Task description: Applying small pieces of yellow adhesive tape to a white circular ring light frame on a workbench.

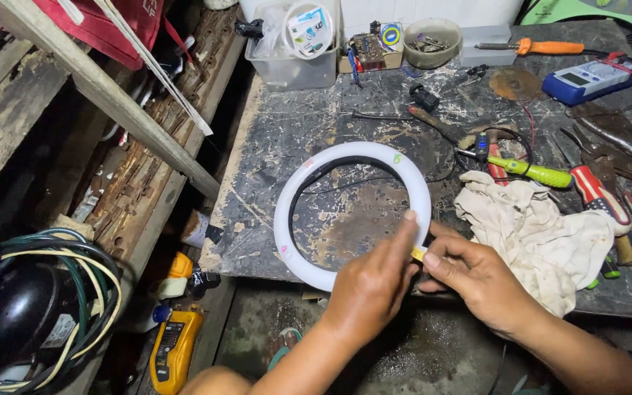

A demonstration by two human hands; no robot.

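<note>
A white ring-shaped light (309, 175) lies flat on a worn dark workbench (287, 124), with a thin black wire running from its inner black rim. My left hand (371, 287) grips the ring's near right edge, the index finger pressed on the white rim. My right hand (473, 280) sits right beside it, pinching a small yellow-tipped tool (418, 254) against the same spot on the ring.
A crumpled white rag (543, 227) lies right of the ring. Screwdrivers (535, 173), pliers (623, 146) and a blue multimeter (587, 79) crowd the bench's right side. A clear plastic box (290, 62) stands at the back. A yellow meter (173, 347) and a black compressor (16, 314) sit below left.
</note>
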